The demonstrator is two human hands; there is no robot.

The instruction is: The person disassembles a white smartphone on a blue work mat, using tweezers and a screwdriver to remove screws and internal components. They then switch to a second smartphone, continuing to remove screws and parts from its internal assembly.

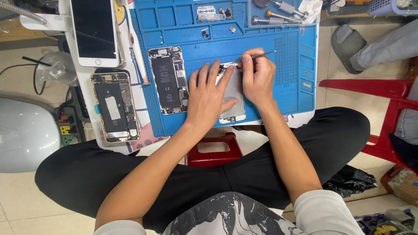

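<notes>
On the blue mat (278,93) the opened phone body (168,79) lies apart from its screen panel (234,96), which the left hand (208,96) presses flat, fingers spread, while the right hand (257,77) pinches tweezers (259,55) at its top edge, parts apparently undone.

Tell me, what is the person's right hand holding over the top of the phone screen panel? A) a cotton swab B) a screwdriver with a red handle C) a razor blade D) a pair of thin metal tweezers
D: the right hand pinches thin metal tweezers at the top edge of the screen panel, while the left hand lies flat on the panel, on the blue repair mat.
</notes>
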